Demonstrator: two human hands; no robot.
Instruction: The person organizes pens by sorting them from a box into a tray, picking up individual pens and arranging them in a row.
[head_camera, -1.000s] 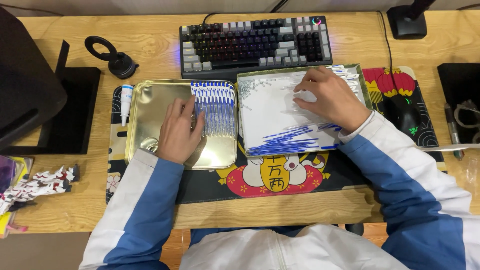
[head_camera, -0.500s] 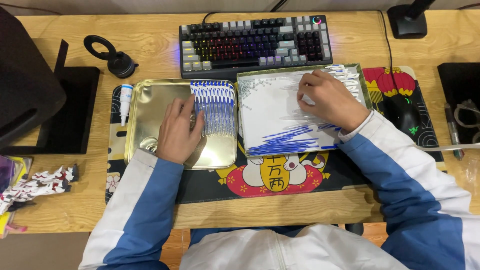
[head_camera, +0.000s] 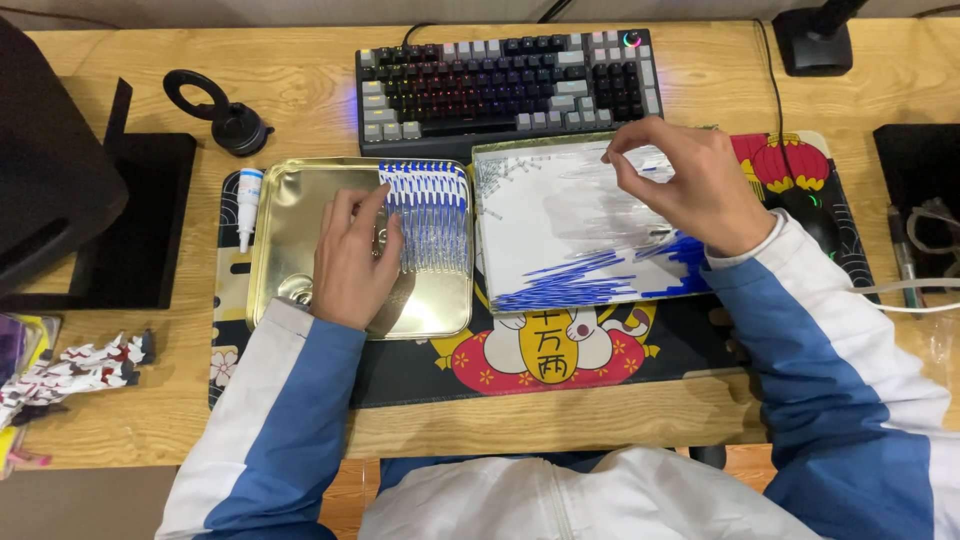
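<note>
On the dark desk mat (head_camera: 640, 375) in front of the keyboard (head_camera: 505, 85), 2 shallow gold tins lie side by side, almost touching. In the left tin (head_camera: 300, 215) a neat row of small blue-and-white pieces (head_camera: 428, 215) is stood along its right side, and the left hand (head_camera: 355, 260) is laid flat beside that row, fingers (head_camera: 372, 210) together and touching its left edge, as if to hold it square. Over the right tin (head_camera: 560, 225), where loose clear and blue pieces are heaped, the right hand (head_camera: 690, 185) is raised with thumb and fingers pinched near the far rim; whether a piece is held in the pinch cannot be told.

The step in hand is judged to be sorting: pieces are picked from the heap and added to the row. A short carry leftward over both rims would be called for.

Room is tight at the far side, where the keyboard sits close to the tins. A small white bottle (head_camera: 247, 205) lies just beside the left tin. Open desk (head_camera: 150, 400) is left at the near edge.
</note>
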